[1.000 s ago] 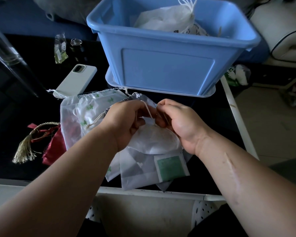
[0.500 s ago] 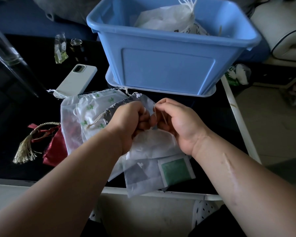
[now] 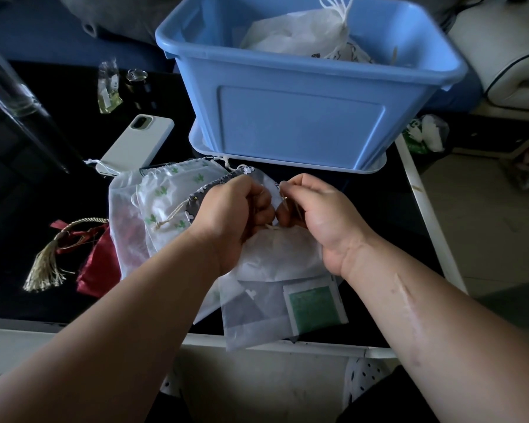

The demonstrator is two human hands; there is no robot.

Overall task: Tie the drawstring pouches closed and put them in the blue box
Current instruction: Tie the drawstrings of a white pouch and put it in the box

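A sheer white drawstring pouch [image 3: 280, 254] hangs between my hands over the table's near edge. My left hand [image 3: 234, 212] and my right hand [image 3: 313, 210] both pinch its thin cord at the gathered neck, knuckles almost touching. Under them lies a pile of other pouches: a white one with green prints [image 3: 171, 193], a grey patterned one [image 3: 200, 196] and a translucent one with a green card [image 3: 287, 309]. A red pouch [image 3: 98, 264] with a gold tassel lies at the left. The blue box [image 3: 300, 117] stands behind, holding tied white pouches [image 3: 300, 35].
A white phone [image 3: 136, 145] lies left of the box on the black tabletop [image 3: 43, 184]. A small clear packet [image 3: 108, 87] and a dark little jar [image 3: 136, 79] sit farther back. The table's white right edge [image 3: 431, 215] borders the floor.
My hands have drawn closer together at the pouch's neck, and the pouch with the pile under it has shifted slightly toward me.
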